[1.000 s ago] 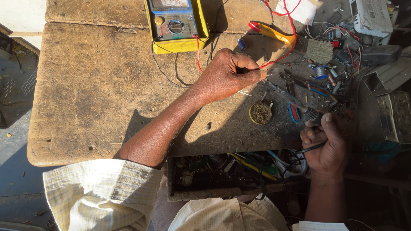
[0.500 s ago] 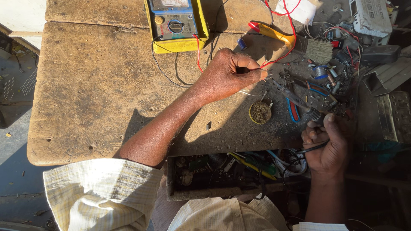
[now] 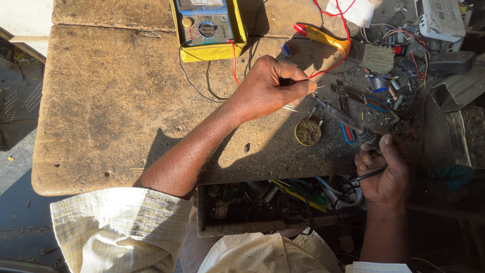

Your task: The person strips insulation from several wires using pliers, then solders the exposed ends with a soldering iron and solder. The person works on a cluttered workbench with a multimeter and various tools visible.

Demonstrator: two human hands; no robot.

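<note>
Above the flux tin [image 3: 307, 132], left hand [image 3: 268, 88] pinches red wire [image 3: 331, 64].

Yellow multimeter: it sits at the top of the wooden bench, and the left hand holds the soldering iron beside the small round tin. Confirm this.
Not quite. The head view shows the soldering iron in the right hand; the left hand pinches a thin wire. The yellow multimeter, wooden bench and small round tin are as stated.

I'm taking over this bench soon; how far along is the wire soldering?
Set out: yellow multimeter and flux tin. In hand: left hand pinches a thin wire; right hand aims the soldering iron at it. No finished joint is visible.
</note>
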